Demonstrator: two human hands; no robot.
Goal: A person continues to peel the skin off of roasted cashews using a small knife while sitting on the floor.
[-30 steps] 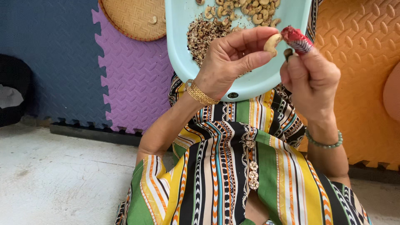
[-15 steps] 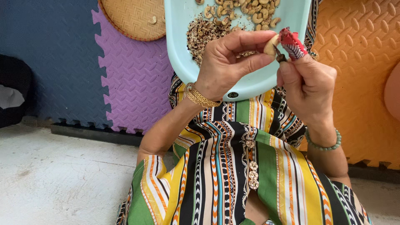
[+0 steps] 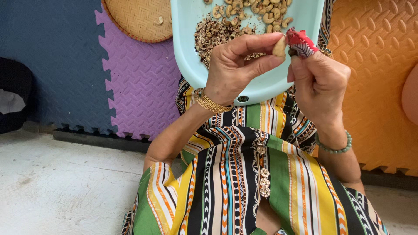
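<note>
My left hand (image 3: 237,65) pinches a pale cashew nut (image 3: 279,46) between thumb and fingertips, over a light blue tray (image 3: 191,52). My right hand (image 3: 320,80) is closed around a small tool whose handle is wrapped in red patterned cloth (image 3: 300,42), its tip against the nut. The tray rests on my lap and holds a heap of peeled cashews (image 3: 254,9) at the top and a pile of brown skins (image 3: 215,37) on its left side. A gold bracelet circles my left wrist and a green bead bracelet my right.
A round woven basket (image 3: 137,17) with one cashew lies on the purple foam mat (image 3: 135,82). Blue mat (image 3: 48,56) lies to the left, orange mat (image 3: 379,56) to the right. A dark bag (image 3: 13,100) sits at the left edge, on grey concrete floor (image 3: 65,182).
Both hands have shifted slightly left together, with the nut and the cloth-wrapped tool still held against each other.
</note>
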